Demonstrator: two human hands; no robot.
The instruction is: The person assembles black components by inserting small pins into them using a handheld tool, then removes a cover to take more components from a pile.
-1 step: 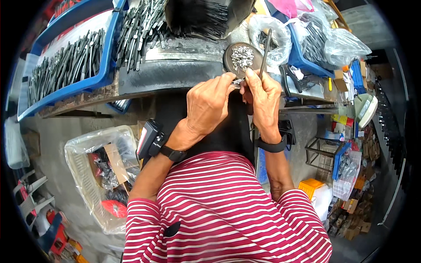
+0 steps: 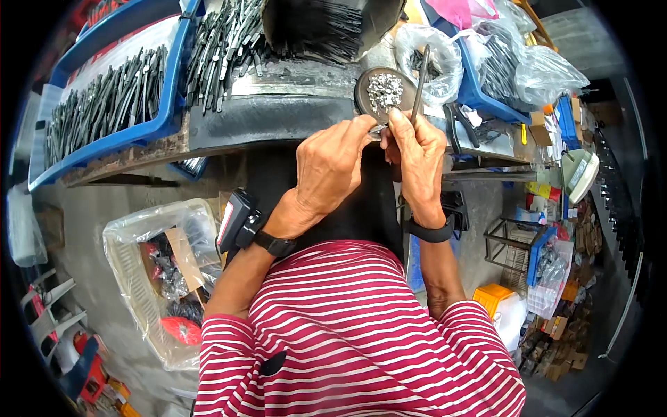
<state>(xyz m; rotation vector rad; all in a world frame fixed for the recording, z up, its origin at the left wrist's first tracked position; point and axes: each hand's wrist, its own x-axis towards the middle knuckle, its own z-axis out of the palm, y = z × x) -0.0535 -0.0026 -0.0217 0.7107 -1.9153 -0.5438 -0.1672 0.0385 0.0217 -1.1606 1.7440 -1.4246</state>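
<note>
My left hand [image 2: 328,165] is closed in a pinch at the table's front edge, its fingertips on a small silvery metal piece [image 2: 377,129]. Facing it, my right hand [image 2: 421,154] is closed, with a slim dark rod [image 2: 421,85] standing up out of its grip beside the thumb. The fingertips of both hands meet closely around the metal piece, so most of it is hidden. Just beyond them, a round brown dish [image 2: 363,104] holds a heap of small silvery bits [image 2: 384,92].
A blue tray [image 2: 174,83] of dark slender strips stands at left, beside a loose pile of strips [image 2: 226,48]. An open box [image 2: 278,31] of strips lies beyond. At right are a clear bag [image 2: 448,73], black-handled pliers [image 2: 453,125] and a blue bin [image 2: 479,94]. A lined basket [image 2: 125,271] sits below left.
Less of the small metal piece shows between my fingertips now. Both hands have otherwise hardly moved.
</note>
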